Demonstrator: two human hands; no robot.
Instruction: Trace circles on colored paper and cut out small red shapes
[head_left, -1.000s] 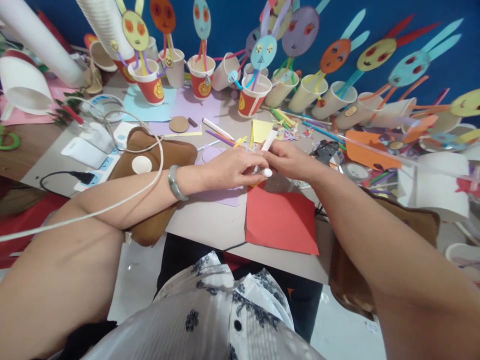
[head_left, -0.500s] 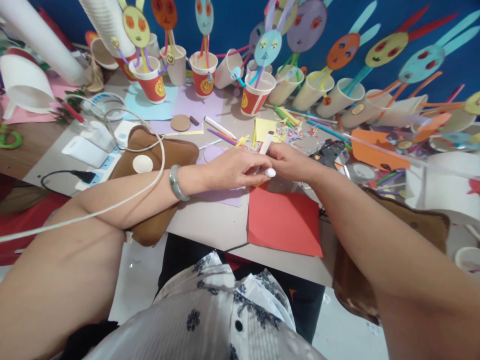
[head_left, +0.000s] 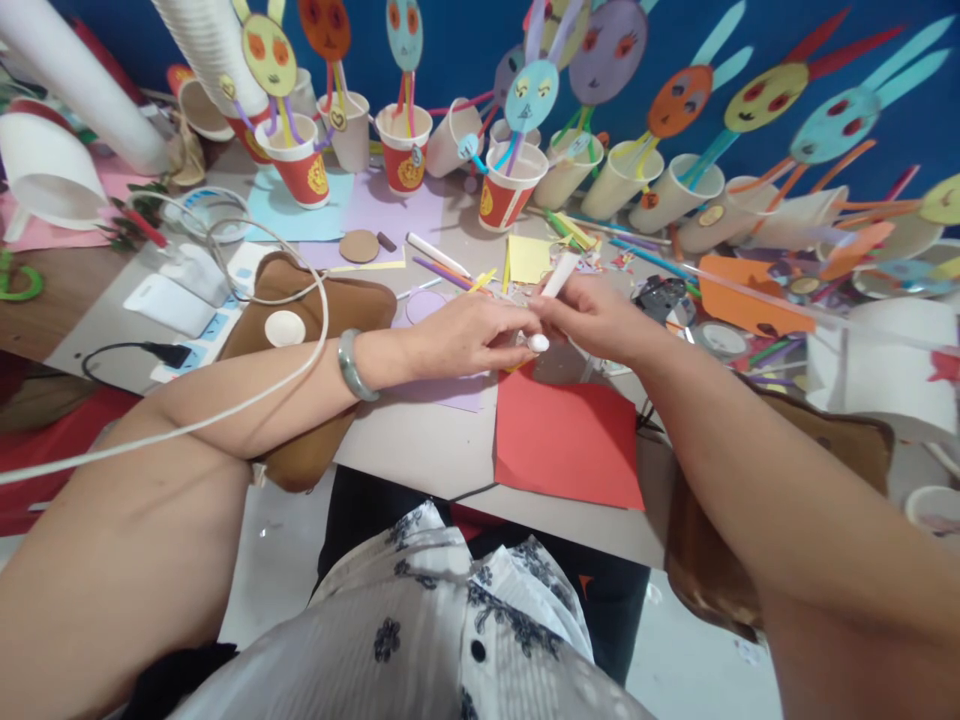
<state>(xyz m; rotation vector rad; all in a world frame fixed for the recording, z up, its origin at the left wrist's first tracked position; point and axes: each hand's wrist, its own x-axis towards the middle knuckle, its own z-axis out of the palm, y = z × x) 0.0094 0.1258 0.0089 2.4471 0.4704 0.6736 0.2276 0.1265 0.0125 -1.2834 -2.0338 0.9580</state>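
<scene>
My left hand (head_left: 487, 330) is closed, its fingers bent around a thing whose white rounded end (head_left: 538, 343) sticks out by the thumb; the rest is hidden. Beside it, my right hand (head_left: 589, 312) pinches a white marker-like stick (head_left: 561, 273), which points up and away. The two hands are nearly touching at the fingertips. Just below them lies a red paper sheet (head_left: 570, 440). Purple paper (head_left: 457, 393) shows under my left hand, and a yellow paper square (head_left: 529, 258) lies beyond the hands.
Paper cups holding rabbit-faced figures, one a red cup (head_left: 514, 195), line the back. A white marker (head_left: 439, 256) and a brown disc (head_left: 360, 246) lie on the table. A white cable (head_left: 247, 420) crosses my left forearm. Orange paper (head_left: 750, 293) and scraps are at right.
My right hand has shifted slightly right, away from the left, and the white stick it holds has moved with it. The left hand stays almost in place.
</scene>
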